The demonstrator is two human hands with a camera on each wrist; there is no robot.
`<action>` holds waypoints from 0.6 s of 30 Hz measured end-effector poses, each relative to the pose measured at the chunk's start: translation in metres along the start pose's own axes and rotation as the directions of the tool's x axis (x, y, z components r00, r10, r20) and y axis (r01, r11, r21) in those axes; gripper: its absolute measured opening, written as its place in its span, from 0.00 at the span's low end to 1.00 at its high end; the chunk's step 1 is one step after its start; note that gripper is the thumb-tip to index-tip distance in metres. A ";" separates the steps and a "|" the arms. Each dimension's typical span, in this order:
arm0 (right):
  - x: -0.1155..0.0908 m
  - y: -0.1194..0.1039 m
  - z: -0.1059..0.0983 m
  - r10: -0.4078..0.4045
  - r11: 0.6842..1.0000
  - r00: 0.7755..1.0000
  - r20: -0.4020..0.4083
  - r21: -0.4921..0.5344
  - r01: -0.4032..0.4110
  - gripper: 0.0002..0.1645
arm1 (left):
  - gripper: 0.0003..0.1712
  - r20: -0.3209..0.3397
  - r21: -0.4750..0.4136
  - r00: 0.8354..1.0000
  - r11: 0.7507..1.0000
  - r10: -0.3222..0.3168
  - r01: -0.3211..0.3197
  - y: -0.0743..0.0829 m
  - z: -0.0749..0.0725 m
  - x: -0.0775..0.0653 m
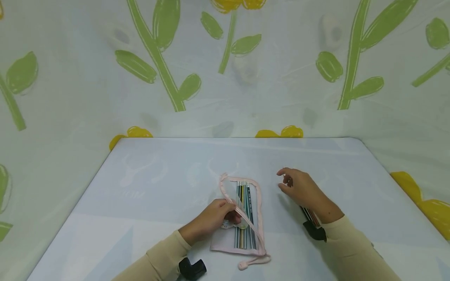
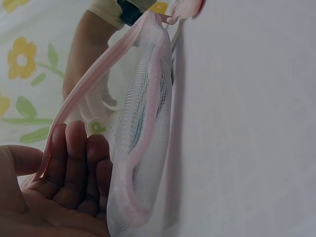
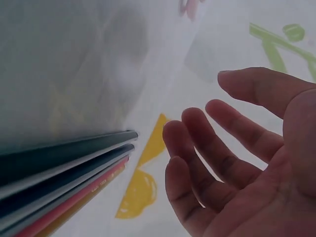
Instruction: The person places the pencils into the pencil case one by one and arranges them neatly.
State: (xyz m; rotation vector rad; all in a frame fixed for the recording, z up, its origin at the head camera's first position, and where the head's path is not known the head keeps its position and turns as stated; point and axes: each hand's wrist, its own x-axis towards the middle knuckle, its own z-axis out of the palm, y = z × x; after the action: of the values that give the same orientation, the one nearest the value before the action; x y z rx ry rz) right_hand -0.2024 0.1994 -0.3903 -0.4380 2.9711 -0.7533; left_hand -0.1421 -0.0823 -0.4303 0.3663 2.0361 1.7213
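Observation:
A white mesh zip pouch [image 1: 219,242] with pink trim lies on the table, several pencils [image 1: 251,210] showing inside it. My left hand [image 1: 215,216] pinches the pink zipper edge between thumb and fingers and lifts it, so the opening gapes beside my palm in the left wrist view. To the right of the pouch, my right hand [image 1: 302,189] hovers with fingers loosely bent and nothing between them. Close by that wrist lie more pencils [image 1: 309,214], partly hidden by the arm; in the right wrist view their dark, red and tan barrels [image 3: 74,182] point toward the fingers.
A pink zipper pull [image 1: 243,265] hangs off the pouch's near corner. The pale table [image 1: 158,175] ends at a back edge against a flower-patterned curtain [image 1: 274,89]. Black wrist mounts [image 1: 192,269] sit under both forearms.

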 end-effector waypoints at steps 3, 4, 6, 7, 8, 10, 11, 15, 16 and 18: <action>0.001 0.002 -0.002 0.005 1.000 1.000 0.009 -0.005 -0.005 0.21 | 0.22 0.004 -0.004 1.000 1.000 0.005 -0.005 0.003 0.000 -0.001; 0.001 0.003 -0.002 0.005 1.000 1.000 0.010 -0.006 -0.005 0.22 | 0.22 0.005 -0.007 1.000 1.000 0.007 -0.007 0.003 0.000 -0.002; 0.001 0.005 -0.003 0.006 1.000 1.000 0.015 -0.008 -0.006 0.22 | 0.22 0.004 -0.012 1.000 1.000 0.009 -0.009 0.004 0.000 -0.002; 0.001 0.006 -0.004 0.008 1.000 1.000 0.020 -0.007 -0.008 0.22 | 0.22 0.003 -0.012 1.000 1.000 0.009 -0.009 0.004 0.000 -0.002; 0.001 0.007 -0.004 0.011 1.000 1.000 0.024 -0.008 -0.011 0.22 | 0.22 0.003 -0.012 1.000 1.000 0.009 -0.009 0.004 0.000 -0.002; 0.002 0.009 -0.004 0.022 1.000 0.999 0.036 -0.007 -0.022 0.22 | 0.22 0.001 -0.010 1.000 1.000 0.007 -0.007 0.004 0.000 -0.002; 0.002 0.009 -0.005 0.027 1.000 0.999 0.042 -0.008 -0.026 0.22 | 0.22 0.000 -0.009 1.000 1.000 0.005 -0.005 0.003 0.000 -0.002; 0.002 0.011 -0.005 0.047 0.999 0.998 0.051 -0.011 -0.046 0.21 | 0.22 0.002 -0.012 1.000 1.000 -0.001 0.001 0.001 0.000 -0.001; 0.002 0.012 -0.004 0.049 0.999 0.997 0.051 -0.011 -0.049 0.21 | 0.23 0.003 -0.012 1.000 1.000 -0.002 0.002 0.000 0.000 0.000; 0.002 0.013 -0.004 0.046 0.999 0.998 0.049 -0.008 -0.046 0.21 | 0.23 0.006 -0.013 1.000 1.000 -0.002 0.002 0.000 0.000 0.000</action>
State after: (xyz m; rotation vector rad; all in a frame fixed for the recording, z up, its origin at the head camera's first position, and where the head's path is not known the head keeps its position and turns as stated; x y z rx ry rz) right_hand -0.2080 0.2120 -0.3927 -0.3812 2.9279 -0.7174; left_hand -0.1423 -0.0826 -0.4305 0.3650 2.0195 1.7298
